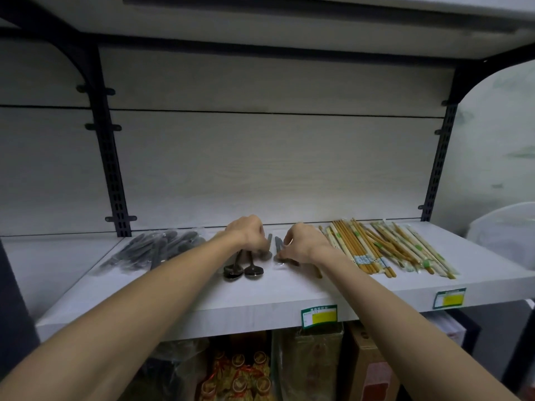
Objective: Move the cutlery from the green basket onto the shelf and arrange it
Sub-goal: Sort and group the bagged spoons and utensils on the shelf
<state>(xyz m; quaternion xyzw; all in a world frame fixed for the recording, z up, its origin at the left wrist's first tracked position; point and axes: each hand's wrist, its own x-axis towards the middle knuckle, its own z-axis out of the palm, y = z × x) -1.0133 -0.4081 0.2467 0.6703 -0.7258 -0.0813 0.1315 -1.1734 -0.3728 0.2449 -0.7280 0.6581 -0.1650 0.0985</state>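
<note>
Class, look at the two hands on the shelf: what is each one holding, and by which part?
The left hand grips two dark spoons by their handles. The right hand pinches a wrapped piece of cutlery around its middle.

Pale wood-grain back panel (275,157) spanning rear of shelving unit, horizontal seam running across it. Black slotted uprights (111,169) standing at left and right, curved brackets carrying upper board (260,13) overhead. Dim, cool light falling evenly. Whitish wall (498,134) showing at far right. Lower tier (289,369) sitting in shadow, holding packaged goods and cardboard boxes.
</note>
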